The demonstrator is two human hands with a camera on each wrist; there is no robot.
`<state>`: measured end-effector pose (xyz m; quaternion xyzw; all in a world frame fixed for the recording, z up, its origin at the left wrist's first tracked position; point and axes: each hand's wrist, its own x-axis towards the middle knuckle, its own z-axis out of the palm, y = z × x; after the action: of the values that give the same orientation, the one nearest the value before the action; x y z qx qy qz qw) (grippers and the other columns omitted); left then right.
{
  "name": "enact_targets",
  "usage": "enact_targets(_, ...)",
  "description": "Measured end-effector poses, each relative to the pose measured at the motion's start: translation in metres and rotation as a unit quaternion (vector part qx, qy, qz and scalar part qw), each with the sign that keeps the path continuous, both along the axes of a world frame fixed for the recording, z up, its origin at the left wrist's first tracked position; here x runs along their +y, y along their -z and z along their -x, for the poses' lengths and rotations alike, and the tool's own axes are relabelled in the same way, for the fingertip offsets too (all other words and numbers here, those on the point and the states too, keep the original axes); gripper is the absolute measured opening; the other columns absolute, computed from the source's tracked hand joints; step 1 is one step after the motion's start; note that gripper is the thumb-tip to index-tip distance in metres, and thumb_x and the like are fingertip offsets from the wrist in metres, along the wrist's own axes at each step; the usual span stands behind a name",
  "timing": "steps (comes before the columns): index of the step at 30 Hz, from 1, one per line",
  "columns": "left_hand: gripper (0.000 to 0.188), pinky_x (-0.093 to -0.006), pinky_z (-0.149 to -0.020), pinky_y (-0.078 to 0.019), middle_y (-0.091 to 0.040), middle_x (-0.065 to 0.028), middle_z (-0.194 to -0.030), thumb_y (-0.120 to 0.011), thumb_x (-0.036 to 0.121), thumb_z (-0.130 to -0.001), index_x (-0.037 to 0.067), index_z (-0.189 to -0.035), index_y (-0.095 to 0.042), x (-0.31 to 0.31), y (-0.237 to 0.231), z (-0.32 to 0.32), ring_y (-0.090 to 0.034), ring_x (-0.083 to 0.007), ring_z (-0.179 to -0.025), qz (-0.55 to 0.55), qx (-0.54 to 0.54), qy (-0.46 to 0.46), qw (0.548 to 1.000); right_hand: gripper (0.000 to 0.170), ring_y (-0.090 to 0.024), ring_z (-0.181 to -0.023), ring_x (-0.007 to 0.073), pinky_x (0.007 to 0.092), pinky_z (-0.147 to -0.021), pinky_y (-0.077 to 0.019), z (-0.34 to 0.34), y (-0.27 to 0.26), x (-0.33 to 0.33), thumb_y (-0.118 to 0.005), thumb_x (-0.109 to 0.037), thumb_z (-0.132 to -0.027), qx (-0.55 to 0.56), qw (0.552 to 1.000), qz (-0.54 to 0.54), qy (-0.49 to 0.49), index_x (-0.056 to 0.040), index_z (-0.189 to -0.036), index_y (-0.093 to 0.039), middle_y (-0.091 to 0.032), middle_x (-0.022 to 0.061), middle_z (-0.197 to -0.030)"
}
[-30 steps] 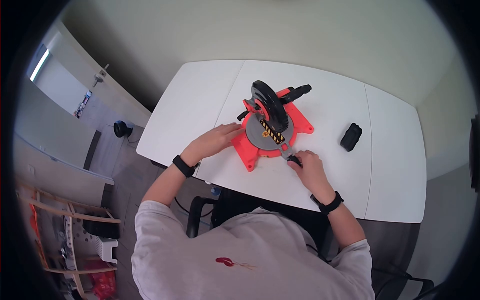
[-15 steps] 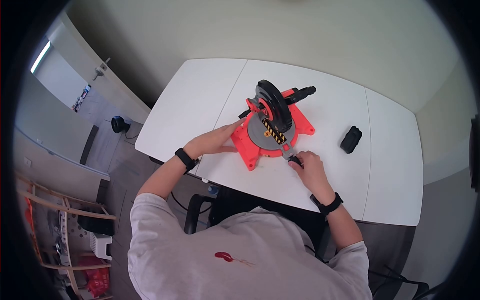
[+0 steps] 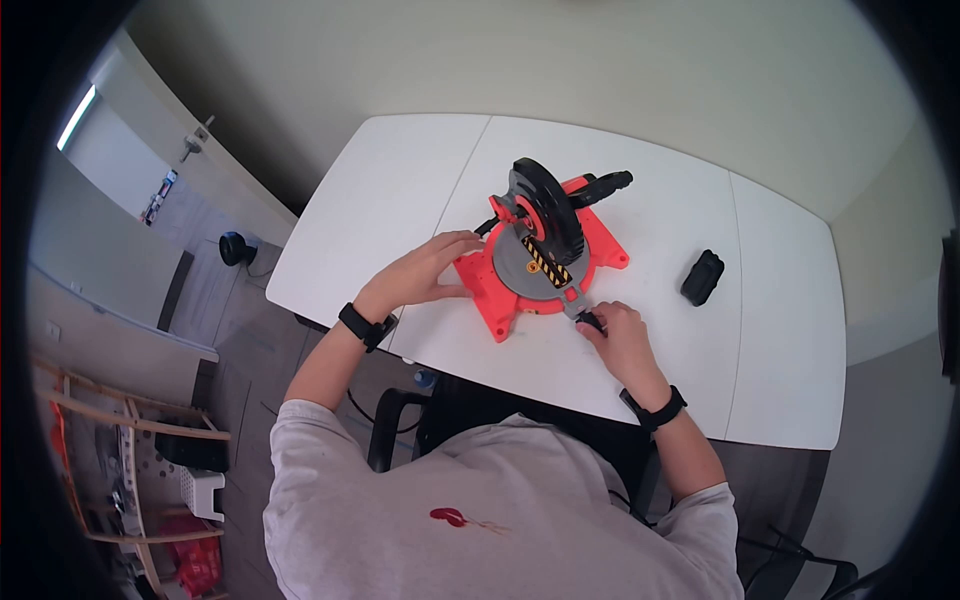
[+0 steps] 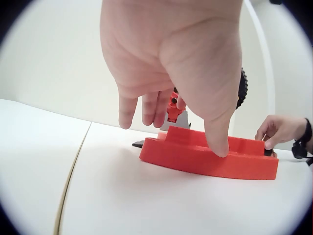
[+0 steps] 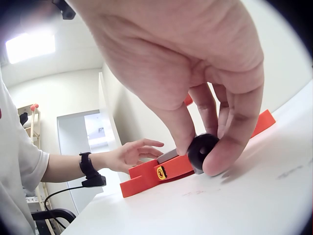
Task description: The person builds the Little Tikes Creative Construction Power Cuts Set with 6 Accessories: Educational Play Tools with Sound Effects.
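A toy mitre saw (image 3: 508, 298) with a red base, grey round turntable (image 3: 513, 268) and black blade guard (image 3: 548, 205) stands on the white table. My right hand (image 3: 624, 338) pinches the black knob (image 5: 201, 151) at the front end of the turntable's arm, thumb on one side and fingers on the other. At the base's left side is my left hand (image 3: 415, 275), its fingers extended and thumb spread apart from them. In the left wrist view that thumb (image 4: 217, 139) overlaps the red base, and the other fingers point down beyond its left end.
A small black case-like object (image 3: 702, 278) lies on the table (image 3: 790, 300) to the right of the saw. The saw's black rear handle (image 3: 605, 187) points to the back right. Behind the table rises a wall (image 3: 620, 70); a black chair armrest (image 3: 388, 430) stands at the front.
My left hand first lay on the base's left part, then moved to its side, and has now drawn slightly outward to the left. The right hand keeps its pinch on the knob.
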<state>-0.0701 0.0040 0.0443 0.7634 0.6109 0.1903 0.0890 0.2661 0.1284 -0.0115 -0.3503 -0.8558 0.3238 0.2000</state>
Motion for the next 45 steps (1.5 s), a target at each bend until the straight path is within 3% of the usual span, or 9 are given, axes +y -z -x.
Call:
enact_targets(6, 0.042, -0.041, -0.103, -0.0553, -0.066, -0.0152, -0.131, -0.079, 0.008, -0.085, 0.001, -0.124, -0.067, 0.012, -0.004, -0.007, -0.064, -0.0335, -0.121, -0.034, 0.057, 0.069, 0.995, 0.026, -0.073, -0.08, 0.0351, 0.041, -0.072, -0.0593, 0.0, -0.001, -0.001, -0.083, -0.011, -0.086, 0.002, 1.0, 0.002, 0.001, 0.0064, -0.102, -0.073, -0.072, 0.0222, -0.095)
enact_targets(12, 0.033, -0.0395, -0.101, -0.0567, -0.071, -0.0135, -0.121, -0.071, 0.001, -0.081, -0.001, -0.115, -0.072, 0.032, 0.0, -0.022, -0.067, -0.0307, -0.119, -0.089, 0.157, 0.143, 0.973, 0.026, -0.073, -0.08, 0.0357, 0.0412, -0.073, -0.0592, -0.001, -0.003, -0.002, -0.082, -0.012, -0.086, 0.001, 1.0, -0.001, 0.0, 0.0062, -0.102, -0.073, -0.072, 0.0224, -0.095)
enact_targets(21, 0.03, -0.0388, -0.095, -0.059, -0.073, -0.0131, -0.12, -0.07, 0.007, -0.084, -0.001, -0.113, -0.073, 0.044, 0.0, -0.033, -0.072, -0.0295, -0.107, -0.073, 0.151, 0.174, 0.97, 0.026, -0.073, -0.081, 0.0378, 0.0427, -0.074, -0.0584, -0.002, -0.003, -0.002, -0.082, -0.013, -0.086, 0.004, 1.0, -0.007, -0.003, 0.0064, -0.102, -0.073, -0.072, 0.0233, -0.096)
enact_targets(32, 0.03, -0.0381, -0.091, -0.0598, -0.072, -0.0156, -0.121, -0.079, 0.023, -0.084, -0.001, -0.101, -0.075, 0.042, 0.003, -0.034, -0.072, -0.0309, -0.105, -0.032, 0.118, 0.158, 0.98, 0.027, -0.072, -0.081, 0.0381, 0.043, -0.072, -0.0581, -0.002, -0.003, -0.001, -0.083, -0.013, -0.086, 0.004, 1.0, -0.004, -0.006, 0.0064, -0.101, -0.072, -0.071, 0.0233, -0.096)
enact_targets(35, 0.034, -0.0372, -0.087, -0.06, -0.072, -0.0146, -0.114, -0.08, 0.03, -0.084, -0.001, -0.099, -0.074, 0.039, 0.004, -0.046, -0.072, -0.0307, -0.1, -0.013, 0.134, 0.116, 0.984, 0.026, -0.068, -0.086, 0.0446, 0.051, -0.075, -0.055, -0.002, -0.003, -0.001, -0.08, -0.014, -0.087, 0.008, 1.0, 0.021, -0.006, 0.006, -0.1, -0.07, -0.069, 0.0242, -0.094)
enact_targets(38, 0.036, -0.0375, -0.082, -0.0599, -0.071, -0.0126, -0.103, -0.08, 0.033, -0.084, 0.0, -0.096, -0.073, 0.04, 0.009, -0.062, -0.072, -0.0302, -0.093, -0.002, 0.154, 0.068, 0.986, 0.026, -0.068, -0.086, 0.0448, 0.0509, -0.075, -0.0551, -0.002, -0.003, -0.001, -0.08, -0.014, -0.088, 0.011, 1.0, 0.019, -0.007, 0.006, -0.1, -0.07, -0.069, 0.0241, -0.094)
enact_targets(42, 0.035, -0.0389, -0.076, -0.0594, -0.067, -0.0119, -0.093, -0.081, 0.03, -0.083, 0.0, -0.095, -0.071, 0.043, 0.017, -0.07, -0.071, -0.0302, -0.087, -0.023, 0.168, 0.045, 0.984, 0.026, -0.072, -0.081, 0.0385, 0.0436, -0.072, -0.0578, -0.002, -0.003, -0.002, -0.082, -0.013, -0.086, 0.005, 1.0, -0.009, -0.002, 0.0063, -0.1, -0.072, -0.072, 0.0234, -0.096)
enact_targets(45, 0.037, -0.0388, -0.075, -0.0597, -0.068, -0.0133, -0.097, -0.081, 0.028, -0.081, -0.001, -0.102, -0.07, 0.042, 0.019, -0.073, -0.071, -0.0304, -0.088, -0.029, 0.167, 0.039, 0.985, 0.026, -0.072, -0.081, 0.0384, 0.0436, -0.072, -0.0578, -0.002, -0.004, -0.003, -0.082, -0.013, -0.086, 0.001, 1.0, -0.014, -0.001, 0.0063, -0.1, -0.072, -0.072, 0.0234, -0.096)
